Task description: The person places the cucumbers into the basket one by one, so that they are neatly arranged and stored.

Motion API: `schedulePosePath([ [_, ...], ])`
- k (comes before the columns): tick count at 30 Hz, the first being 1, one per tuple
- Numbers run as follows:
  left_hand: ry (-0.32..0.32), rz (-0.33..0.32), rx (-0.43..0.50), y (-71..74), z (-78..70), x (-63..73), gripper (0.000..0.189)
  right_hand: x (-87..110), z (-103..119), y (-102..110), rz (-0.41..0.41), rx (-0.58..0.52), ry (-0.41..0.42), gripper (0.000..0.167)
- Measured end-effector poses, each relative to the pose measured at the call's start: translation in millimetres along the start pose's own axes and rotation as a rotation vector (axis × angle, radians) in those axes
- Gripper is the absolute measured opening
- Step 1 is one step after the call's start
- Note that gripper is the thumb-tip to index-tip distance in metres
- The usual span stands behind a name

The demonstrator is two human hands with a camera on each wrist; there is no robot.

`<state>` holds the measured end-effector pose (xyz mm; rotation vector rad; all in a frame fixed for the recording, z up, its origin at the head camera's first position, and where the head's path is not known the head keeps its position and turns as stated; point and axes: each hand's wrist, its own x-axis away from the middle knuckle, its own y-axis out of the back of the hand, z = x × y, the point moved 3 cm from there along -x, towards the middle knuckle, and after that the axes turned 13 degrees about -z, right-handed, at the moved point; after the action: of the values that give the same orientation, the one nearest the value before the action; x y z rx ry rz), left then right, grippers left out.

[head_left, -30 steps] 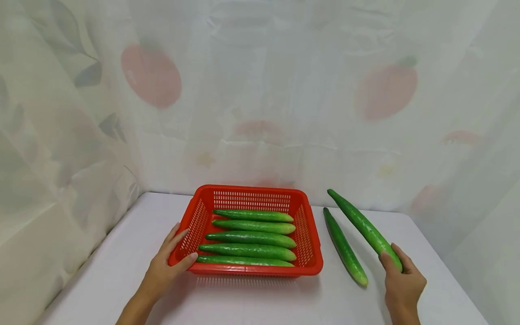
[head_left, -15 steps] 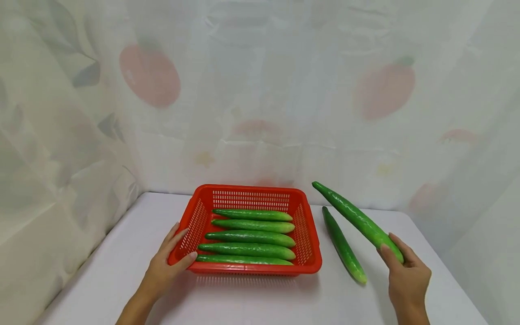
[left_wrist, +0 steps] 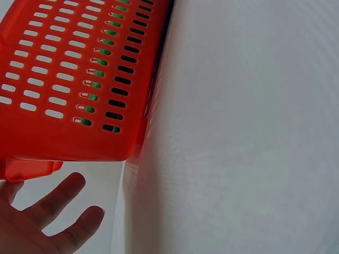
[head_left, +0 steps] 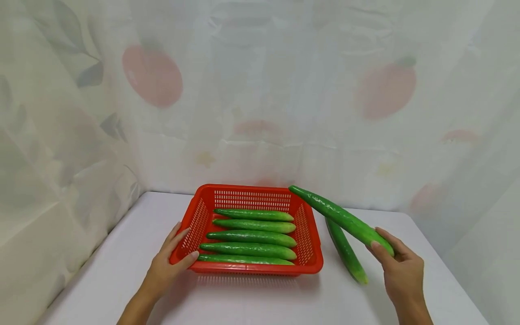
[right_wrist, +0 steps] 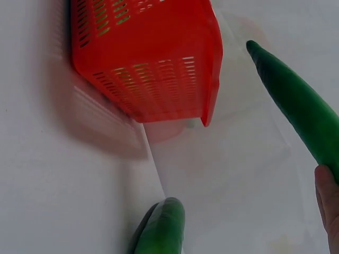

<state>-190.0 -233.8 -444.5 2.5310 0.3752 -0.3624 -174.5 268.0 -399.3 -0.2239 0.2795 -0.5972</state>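
A red plastic basket (head_left: 257,269) stands on the table with several green cucumbers (head_left: 252,238) lying side by side in it. My left hand (head_left: 164,264) holds its near left corner, thumb and fingers at the rim; in the left wrist view the loose fingers (left_wrist: 55,203) are spread beside the basket's slotted wall (left_wrist: 69,58). My right hand (head_left: 400,264) grips another cucumber (head_left: 341,216) by its pale end. That cucumber is raised and slanted, its dark tip over the basket's far right corner. Below it, a loose cucumber (head_left: 345,253) lies right of the basket, partly hidden.
The white table (head_left: 248,304) has its far edge against a pale, fruit-printed curtain (head_left: 260,90). Another patterned sheet (head_left: 61,180) hangs along the left side. In the right wrist view, the basket (right_wrist: 153,90) stands left of the held cucumber (right_wrist: 296,98).
My right hand has swung the held cucumber leftward, its tip passing from above the loose cucumber to the basket's far right corner. My left hand and the basket have stayed put.
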Motion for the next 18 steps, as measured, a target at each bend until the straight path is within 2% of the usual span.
schedulePosePath([
  [7,-0.001,-0.004,0.009,-0.1,0.6,-0.8,0.064,3.2,2.8,-10.4,0.125,0.072,0.004,0.041],
  [13,-0.005,-0.004,0.025,-0.2,-0.3,-0.6,0.064,5.6,0.4,-21.3,0.174,0.215,0.025,0.044],
  [18,-0.003,-0.002,0.014,0.2,-1.1,0.1,0.065,6.1,-3.9,-32.5,0.218,0.278,0.039,0.043],
])
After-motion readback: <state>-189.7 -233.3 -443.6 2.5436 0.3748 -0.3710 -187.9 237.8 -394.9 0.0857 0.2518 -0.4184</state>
